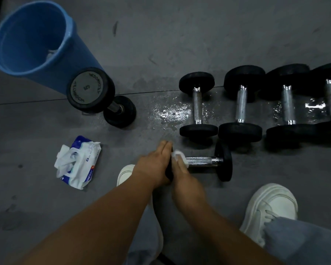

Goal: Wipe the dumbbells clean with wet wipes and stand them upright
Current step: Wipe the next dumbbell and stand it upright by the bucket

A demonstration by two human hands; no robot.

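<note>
A small black dumbbell point(208, 161) with a chrome handle lies on its side on the floor in front of me. My left hand point(157, 161) rests over its left head, fingers extended. My right hand point(182, 175) presses a white wet wipe point(177, 154) round the handle's left end. One dumbbell point(92, 90) stands upright at the left, by the bucket. Several more dumbbells point(241, 104) lie flat in a row at the right. An open pack of wet wipes point(78, 163) lies at the left.
A blue plastic bucket point(65, 60) stands at the upper left with crumpled white material inside. The grey floor point(172, 111) shows wet patches near the row of dumbbells. My white shoes point(271, 209) are planted on either side of my arms.
</note>
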